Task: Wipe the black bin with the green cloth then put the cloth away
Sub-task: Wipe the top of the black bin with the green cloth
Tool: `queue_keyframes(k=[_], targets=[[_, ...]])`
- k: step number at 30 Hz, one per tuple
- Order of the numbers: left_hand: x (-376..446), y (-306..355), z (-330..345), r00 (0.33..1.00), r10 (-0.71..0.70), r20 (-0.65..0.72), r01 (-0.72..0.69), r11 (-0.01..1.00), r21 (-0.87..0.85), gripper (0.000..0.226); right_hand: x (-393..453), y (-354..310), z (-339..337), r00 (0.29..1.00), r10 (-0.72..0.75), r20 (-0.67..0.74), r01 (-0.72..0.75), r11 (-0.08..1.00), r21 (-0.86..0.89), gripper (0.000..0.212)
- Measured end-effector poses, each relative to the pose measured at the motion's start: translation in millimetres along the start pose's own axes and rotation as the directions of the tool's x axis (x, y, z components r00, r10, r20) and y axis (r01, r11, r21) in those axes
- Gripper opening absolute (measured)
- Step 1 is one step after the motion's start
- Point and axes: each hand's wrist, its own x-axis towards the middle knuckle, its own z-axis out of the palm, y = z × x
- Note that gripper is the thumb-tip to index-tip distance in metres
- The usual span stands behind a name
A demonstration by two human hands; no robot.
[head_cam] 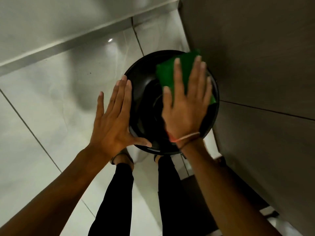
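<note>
1. The floor (42,108) is made of big, shiny, pale tiles. It fills the left side and the bottom of the view.
2. A tall grey wall (255,57) stands on the right. The bin sits just beside it.
3. The person's two legs (117,193) in black trousers stand on the floor, just below the bin.
4. The black bin (143,79) is round and shiny. We look down on its top. It stands on the floor between the person's feet and the grey wall.
5. The left hand (112,120) is flat and wide, with the fingers straight. It holds nothing. It rests against the left edge of the bin, and the thumb lies along the near rim.
6. The right hand (185,103) is flat too, with the fingers spread wide. It presses down on the green cloth on top of the bin.
7. The green cloth (168,72) is folded. It lies on the far right part of the bin top, under the right hand. Part of it sticks out past the fingertips.
8. A thin orange band (187,135) goes around the right wrist.
</note>
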Motion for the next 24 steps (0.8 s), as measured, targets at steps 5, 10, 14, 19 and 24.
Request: queue_keyframes(k=[5,10,14,19,24], targets=[[-1.4,-0.7,-1.0,1.0,-0.014,0.01,0.014,1.0,-0.018,0.154,-98.2,39.7,-14.6,0.918,-0.332,0.216,0.34,0.94,0.001,0.058],[0.2,6.6,1.7,1.0,-0.023,-0.009,0.023,1.0,-0.018,0.155,-46.0,51.5,-8.1,0.994,-0.046,0.103,0.049,0.998,-0.027,0.059],[-0.1,3.0,4.3,1.0,-0.016,-0.012,0.016,1.0,0.007,0.155,-61.8,10.1,3.6,0.942,-0.309,0.132,0.306,0.951,0.044,0.061],[3.0,2.5,3.0,1.0,0.026,-0.004,-0.026,0.999,0.022,0.157,-80.0,95.3,-23.6,0.932,-0.268,0.242,0.278,0.96,-0.007,0.062],[2.6,2.2,4.4,1.0,0.007,0.003,-0.007,0.999,0.039,0.155,-0.4,7.9,-9.5,0.99,-0.127,0.067,0.124,0.991,0.045,0.065]])
